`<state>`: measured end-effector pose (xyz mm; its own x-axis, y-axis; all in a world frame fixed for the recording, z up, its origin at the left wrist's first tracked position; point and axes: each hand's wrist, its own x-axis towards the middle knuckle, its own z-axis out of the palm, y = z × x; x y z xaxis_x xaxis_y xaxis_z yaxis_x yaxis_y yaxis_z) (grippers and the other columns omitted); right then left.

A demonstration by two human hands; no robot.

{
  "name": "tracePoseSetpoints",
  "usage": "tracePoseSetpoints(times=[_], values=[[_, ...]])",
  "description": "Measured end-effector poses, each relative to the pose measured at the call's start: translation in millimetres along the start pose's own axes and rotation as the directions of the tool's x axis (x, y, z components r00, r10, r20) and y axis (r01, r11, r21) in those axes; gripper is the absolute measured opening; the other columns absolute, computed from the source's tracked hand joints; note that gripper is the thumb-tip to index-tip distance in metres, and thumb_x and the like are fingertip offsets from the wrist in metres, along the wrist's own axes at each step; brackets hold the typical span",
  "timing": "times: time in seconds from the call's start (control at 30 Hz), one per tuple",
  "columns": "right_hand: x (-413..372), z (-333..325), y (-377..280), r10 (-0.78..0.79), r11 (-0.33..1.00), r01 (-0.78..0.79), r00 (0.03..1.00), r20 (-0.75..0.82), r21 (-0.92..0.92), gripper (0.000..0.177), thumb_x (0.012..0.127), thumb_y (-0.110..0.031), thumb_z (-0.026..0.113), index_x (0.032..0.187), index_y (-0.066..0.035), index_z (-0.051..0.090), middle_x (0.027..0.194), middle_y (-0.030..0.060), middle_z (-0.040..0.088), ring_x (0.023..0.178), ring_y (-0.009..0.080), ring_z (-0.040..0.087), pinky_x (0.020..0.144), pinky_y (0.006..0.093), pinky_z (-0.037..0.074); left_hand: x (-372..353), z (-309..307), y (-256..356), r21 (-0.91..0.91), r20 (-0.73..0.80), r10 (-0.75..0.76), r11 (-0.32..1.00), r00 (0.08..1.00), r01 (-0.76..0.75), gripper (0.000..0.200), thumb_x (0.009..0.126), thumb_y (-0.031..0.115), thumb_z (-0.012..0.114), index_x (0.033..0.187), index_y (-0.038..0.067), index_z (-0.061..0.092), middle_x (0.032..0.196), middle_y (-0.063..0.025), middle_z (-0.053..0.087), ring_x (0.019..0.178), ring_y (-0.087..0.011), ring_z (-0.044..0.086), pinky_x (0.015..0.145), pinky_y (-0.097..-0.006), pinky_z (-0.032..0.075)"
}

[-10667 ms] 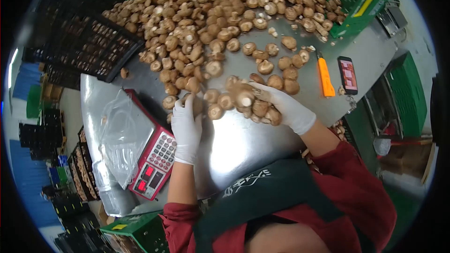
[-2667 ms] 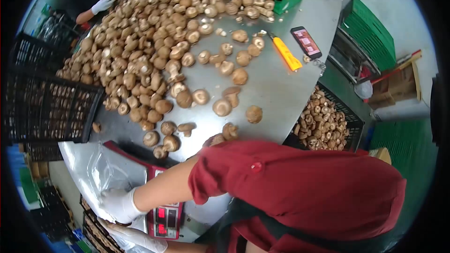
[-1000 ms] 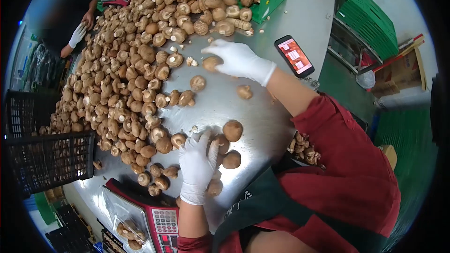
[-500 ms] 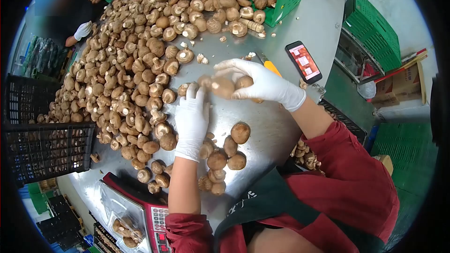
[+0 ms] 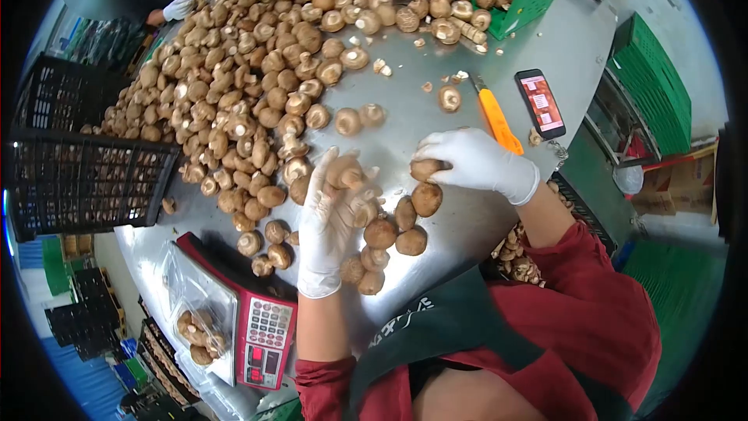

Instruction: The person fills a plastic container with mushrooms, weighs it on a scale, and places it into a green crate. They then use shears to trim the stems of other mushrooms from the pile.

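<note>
A shiny metal table (image 5: 580, 31) carries a wide heap of brown mushrooms (image 5: 241, 86) across its far left. A black crate (image 5: 93, 179) stands at left; a green crate (image 5: 538, 0) sits at the far right. Beyond the right edge are a green bin (image 5: 650, 86) and a pale wall (image 5: 674, 19). At far left is another person's gloved hand (image 5: 178, 8).

In the middle, the white-gloved left hand (image 5: 326, 222) cups a blurred mushroom (image 5: 345, 174); whether its fingers grip firmly, I cannot tell. The right hand (image 5: 471, 164) grips a mushroom cap between its fingers, above a small near cluster.

At near left, a red scale (image 5: 269, 335) bears a clear bag of mushrooms. White lettering on the dark apron (image 5: 444, 304) and text on the lit phone (image 5: 539, 103) are illegible.
</note>
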<state>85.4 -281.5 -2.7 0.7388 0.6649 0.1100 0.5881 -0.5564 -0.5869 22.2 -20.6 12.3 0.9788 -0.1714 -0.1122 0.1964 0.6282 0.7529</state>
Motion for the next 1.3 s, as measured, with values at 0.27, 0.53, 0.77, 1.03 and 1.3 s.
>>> tracePoseSetpoints(times=[0.27,0.53,0.77,1.03,1.3], values=[[67,-10,-7,-0.037,0.993,0.012,0.978,-0.203,-0.122,0.03,0.081,-0.013,0.065,0.111,-0.01,0.066,0.112,0.0082,0.063,0.098,0.0288,0.064,0.081,0.0387,0.054,-19,-21,-8,0.348,-0.096,-0.002,0.937,0.995,0.036,0.05,0.089,0.022,0.07,0.131,0.004,0.049,0.119,-0.0153,0.059,0.106,-0.0293,0.06,0.091,-0.0385,0.05],[146,32,-2,0.006,0.911,0.018,0.998,0.058,-0.411,0.028,0.076,-0.014,0.066,0.104,-0.01,0.065,0.096,0.0119,0.066,0.093,0.0312,0.066,0.075,0.0401,0.054,-35,4,-5,0.99,0.085,0.135,0.1,0.987,-0.099,0.055,0.081,0.009,0.07,0.133,0.004,0.053,0.133,-0.0175,0.054,0.123,-0.037,0.05,0.107,-0.0431,0.038],[110,0,-9,0.047,0.596,-0.295,0.941,0.335,0.747,0.036,0.097,-0.029,0.056,0.115,0.002,0.063,0.089,0.0074,0.068,0.073,0.0131,0.061,0.068,0.0285,0.05,-30,-2,-5,0.968,0.1,0.185,0.207,0.978,-0.139,0.057,0.085,0.011,0.069,0.137,0.002,0.048,0.136,-0.0183,0.054,0.123,-0.0334,0.051,0.103,-0.041,0.042],[63,23,-45,-0.166,0.716,-0.123,0.926,0.339,0.687,0.041,0.099,-0.035,0.057,0.117,0.002,0.062,0.088,0.0085,0.068,0.078,0.013,0.062,0.073,0.0299,0.051,-48,23,0,0.987,0.142,0.347,0.022,0.927,-0.159,0.063,0.075,0.003,0.073,0.134,0.004,0.051,0.13,-0.0198,0.051,0.119,-0.0364,0.054,0.099,-0.041,0.047],[103,51,-69,-0.263,0.951,0.268,0.963,-0.054,0.152,0.029,0.084,-0.014,0.067,0.112,-0.009,0.064,0.094,0.0092,0.062,0.086,0.0247,0.063,0.071,0.0363,0.052,-112,-9,-5,0.905,-0.203,0.267,0.418,0.942,0.077,0.049,0.076,-0.002,0.067,0.122,0.001,0.052,0.115,-0.0146,0.055,0.109,-0.0264,0.057,0.096,-0.0351,0.046]])
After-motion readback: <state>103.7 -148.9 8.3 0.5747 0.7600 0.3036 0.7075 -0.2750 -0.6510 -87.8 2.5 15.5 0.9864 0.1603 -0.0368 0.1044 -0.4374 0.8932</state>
